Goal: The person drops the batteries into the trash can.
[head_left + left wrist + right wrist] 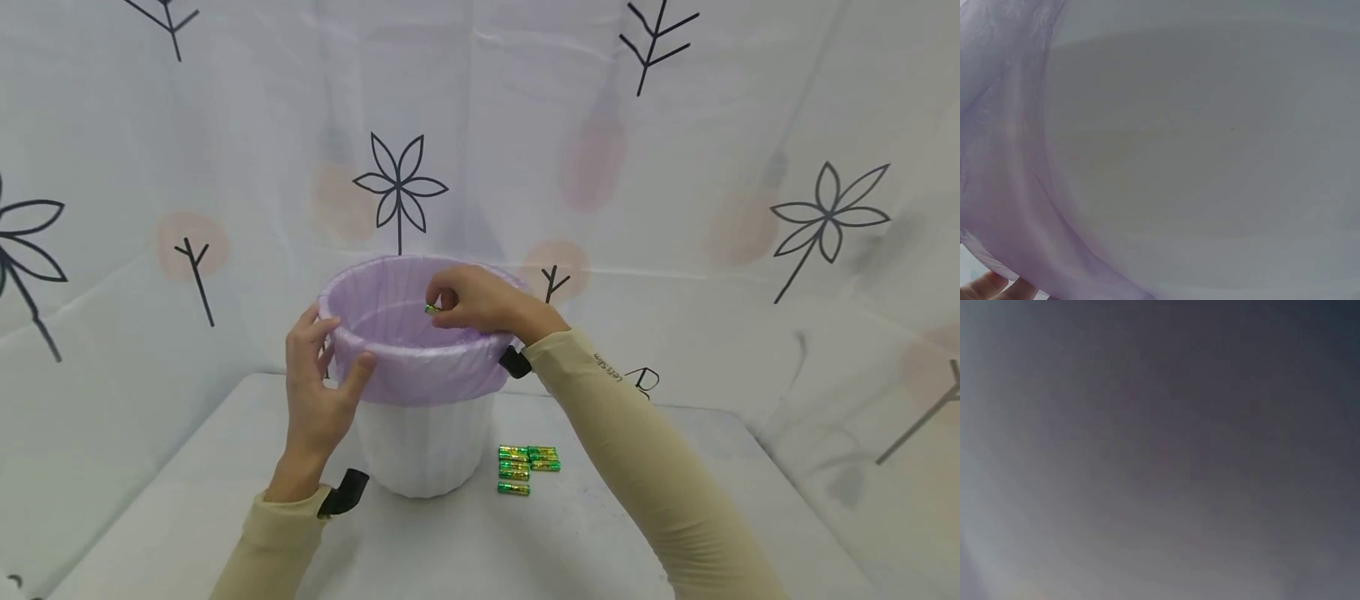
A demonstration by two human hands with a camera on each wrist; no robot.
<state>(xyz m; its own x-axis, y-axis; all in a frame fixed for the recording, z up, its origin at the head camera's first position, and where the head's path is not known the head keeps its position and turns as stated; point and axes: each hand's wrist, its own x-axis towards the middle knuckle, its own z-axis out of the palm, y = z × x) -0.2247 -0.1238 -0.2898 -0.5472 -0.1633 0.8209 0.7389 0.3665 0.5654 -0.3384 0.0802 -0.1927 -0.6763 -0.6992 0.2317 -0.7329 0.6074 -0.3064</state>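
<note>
A white trash can stands upright, lined with a purple garbage bag folded over its rim. Over its mouth, my right hand pinches a green and gold battery between thumb and fingers. My left hand rests against the left outside of the lined rim, thumb on the front and fingers spread along the side. The left wrist view shows the can's white wall close up, the bag and some left fingertips. The right wrist view is dark and blurred.
Several green and gold batteries lie on the white table, right of the can's base. A white cloth printed with plants hangs behind and at the sides. The inside bottom of the can is hidden.
</note>
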